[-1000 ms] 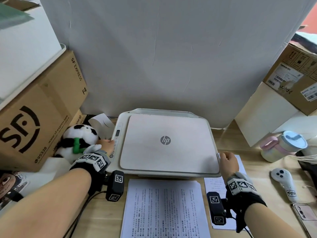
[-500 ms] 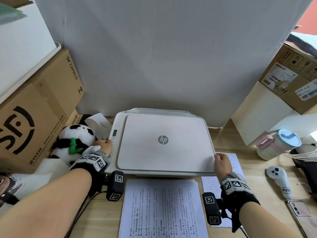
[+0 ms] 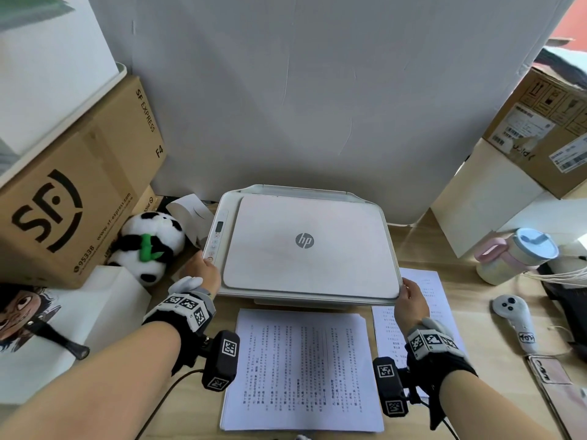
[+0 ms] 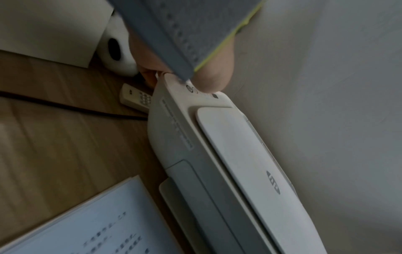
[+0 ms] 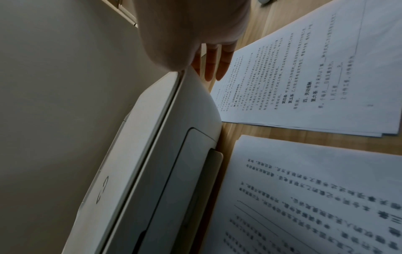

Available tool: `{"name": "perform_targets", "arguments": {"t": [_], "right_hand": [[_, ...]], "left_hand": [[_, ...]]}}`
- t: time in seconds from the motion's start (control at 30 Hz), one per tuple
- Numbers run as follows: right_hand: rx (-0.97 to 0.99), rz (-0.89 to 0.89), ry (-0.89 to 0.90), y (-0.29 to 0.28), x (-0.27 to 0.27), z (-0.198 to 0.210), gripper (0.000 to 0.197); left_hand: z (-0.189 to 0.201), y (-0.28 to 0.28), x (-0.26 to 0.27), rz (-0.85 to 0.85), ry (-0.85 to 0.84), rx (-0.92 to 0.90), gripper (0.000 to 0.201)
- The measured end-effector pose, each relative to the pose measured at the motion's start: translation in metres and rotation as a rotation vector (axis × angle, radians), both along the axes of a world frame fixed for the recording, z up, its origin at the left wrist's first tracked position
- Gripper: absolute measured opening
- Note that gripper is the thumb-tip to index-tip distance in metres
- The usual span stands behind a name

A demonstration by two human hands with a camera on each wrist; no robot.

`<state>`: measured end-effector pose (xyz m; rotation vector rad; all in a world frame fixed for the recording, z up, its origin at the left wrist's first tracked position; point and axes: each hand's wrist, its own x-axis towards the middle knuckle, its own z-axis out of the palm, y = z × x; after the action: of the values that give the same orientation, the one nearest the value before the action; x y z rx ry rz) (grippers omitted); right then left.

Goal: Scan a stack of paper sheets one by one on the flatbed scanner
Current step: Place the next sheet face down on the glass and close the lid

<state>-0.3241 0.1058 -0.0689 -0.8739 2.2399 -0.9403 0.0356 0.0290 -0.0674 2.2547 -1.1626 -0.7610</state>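
A white HP flatbed scanner (image 3: 305,249) sits at the back of the wooden desk with its lid down. My left hand (image 3: 203,269) is at its front left corner, the thumb (image 4: 214,77) resting on the button panel. My right hand (image 3: 408,293) touches the lid's front right corner, and its fingers (image 5: 212,68) point straight down along the scanner's side (image 5: 152,154). A stack of printed sheets (image 3: 301,366) lies in front of the scanner. A second pile of printed sheets (image 3: 433,287) lies to the right, partly under my right wrist.
A panda plush (image 3: 149,246) and an SF cardboard box (image 3: 73,192) crowd the left. A small remote (image 4: 137,98) and a dark cable (image 4: 65,106) lie by the scanner's left side. On the right are a white box (image 3: 482,201), a lidded cup (image 3: 514,252), a white controller (image 3: 514,315) and a phone (image 3: 552,376).
My right hand has moved a little left from the right-hand pile to the lid's front right corner. My left hand has stayed at the button panel.
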Motion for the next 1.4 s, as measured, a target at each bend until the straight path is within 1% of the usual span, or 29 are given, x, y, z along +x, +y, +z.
{"name": "perform_targets", "arguments": {"t": [0.07,0.17,0.33,0.53,0.73,1.0,1.4], "right_hand": [[-0.014,0.024,0.009,0.003,0.003,0.000,0.035],[-0.043,0.036,0.043,0.007,0.008,0.001,0.036],[-0.095,0.051,0.030,0.014,0.016,0.001,0.036],[-0.110,0.032,0.007,0.016,0.019,-0.002,0.037],[-0.116,0.030,0.016,0.018,0.020,0.001,0.033],[-0.120,0.044,0.046,0.015,0.017,-0.006,0.032],[-0.122,0.033,0.045,0.015,0.017,-0.012,0.033]], "left_hand": [[0.001,0.006,-0.004,0.014,-0.041,0.008,0.038],[0.004,0.017,-0.012,0.048,-0.018,-0.012,0.042],[-0.011,0.035,-0.015,0.044,-0.098,-0.016,0.051],[-0.031,0.046,-0.023,0.133,-0.069,-0.154,0.052],[-0.033,0.046,-0.026,0.147,-0.044,-0.160,0.052],[-0.036,0.045,-0.023,0.126,-0.030,-0.184,0.052],[-0.039,0.044,-0.022,0.142,-0.008,-0.190,0.051]]}}
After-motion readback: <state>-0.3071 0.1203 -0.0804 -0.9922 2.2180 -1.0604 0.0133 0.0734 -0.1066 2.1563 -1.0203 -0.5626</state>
